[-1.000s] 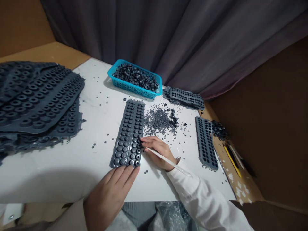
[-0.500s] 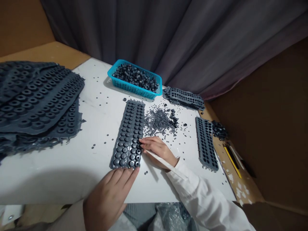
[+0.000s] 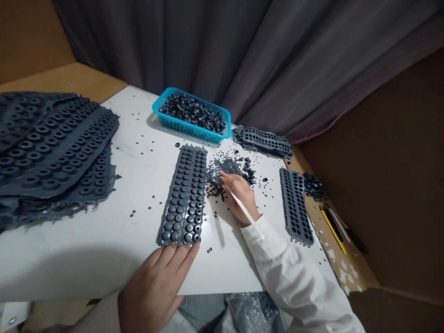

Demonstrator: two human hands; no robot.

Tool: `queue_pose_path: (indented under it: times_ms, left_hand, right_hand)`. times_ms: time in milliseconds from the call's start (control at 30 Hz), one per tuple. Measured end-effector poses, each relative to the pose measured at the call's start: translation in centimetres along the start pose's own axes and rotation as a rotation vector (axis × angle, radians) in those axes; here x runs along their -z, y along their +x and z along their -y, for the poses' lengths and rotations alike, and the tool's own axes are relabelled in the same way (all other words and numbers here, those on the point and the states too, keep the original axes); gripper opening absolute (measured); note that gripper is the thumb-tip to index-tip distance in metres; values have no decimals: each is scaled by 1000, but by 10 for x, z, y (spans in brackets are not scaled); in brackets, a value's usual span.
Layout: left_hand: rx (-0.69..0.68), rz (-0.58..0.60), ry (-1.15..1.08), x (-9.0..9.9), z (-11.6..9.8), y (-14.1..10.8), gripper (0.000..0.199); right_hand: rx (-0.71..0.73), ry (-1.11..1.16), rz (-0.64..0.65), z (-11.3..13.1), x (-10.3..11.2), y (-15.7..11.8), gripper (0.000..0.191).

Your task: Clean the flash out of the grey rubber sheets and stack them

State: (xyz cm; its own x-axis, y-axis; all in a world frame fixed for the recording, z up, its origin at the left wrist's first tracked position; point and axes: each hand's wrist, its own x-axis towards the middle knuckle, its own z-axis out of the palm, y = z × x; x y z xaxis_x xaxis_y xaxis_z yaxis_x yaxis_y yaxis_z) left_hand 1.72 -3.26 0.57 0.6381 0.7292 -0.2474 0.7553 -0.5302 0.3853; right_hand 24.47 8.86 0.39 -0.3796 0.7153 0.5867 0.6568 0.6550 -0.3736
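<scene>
A dark grey rubber sheet (image 3: 180, 194) with rows of round raised knobs lies flat on the white table. The outstretched fingers of my left hand (image 3: 161, 277) rest at its near edge, thumb apart. Several knobs in the near right corner show open holes. My right hand (image 3: 241, 196) is closed around a slim white stick-like tool (image 3: 243, 208), whose back end points towards my wrist. Its tip is hidden by the fingers. That hand is over the near side of a pile of small grey discs (image 3: 225, 165), right of the sheet.
Behind stands a blue basket (image 3: 192, 131) of small dark rubber pieces. At left is a large stack of knobbed sheets (image 3: 58, 148). Perforated sheets (image 3: 265, 141) lie back right, another perforated sheet (image 3: 296, 206) at right. A yellow cutter (image 3: 333, 230) lies beyond the table's right edge.
My right hand has moved off the sheet's right edge, away and to the right, over the disc pile with the white tool. My left hand has stayed at the near edge.
</scene>
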Motion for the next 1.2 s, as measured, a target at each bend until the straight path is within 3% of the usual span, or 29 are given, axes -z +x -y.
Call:
queue_pose_path:
  times_ms: [167,267,933,1133,1200]
  left_hand:
    - [6,-7,-25,-4,2,-1,76]
    - [-23,-28,-32,-7,4,-1,75]
    - [-16,-54,-33,-8,6,-2,74]
    - [-17,-2,-54,-5,5,-1,75]
    - [-13,7,-46,-4,5,-1,74]
  right_hand:
    - [-87,341,134,15,-2,-4,14]
    - [-87,415,191,20,-8,-11,15]
    - [-10,415,223,13,-10,-8,15]
    - [109,172,261,7,-10,-6,17]
    - [86,81,187,2,-10,-5,18]
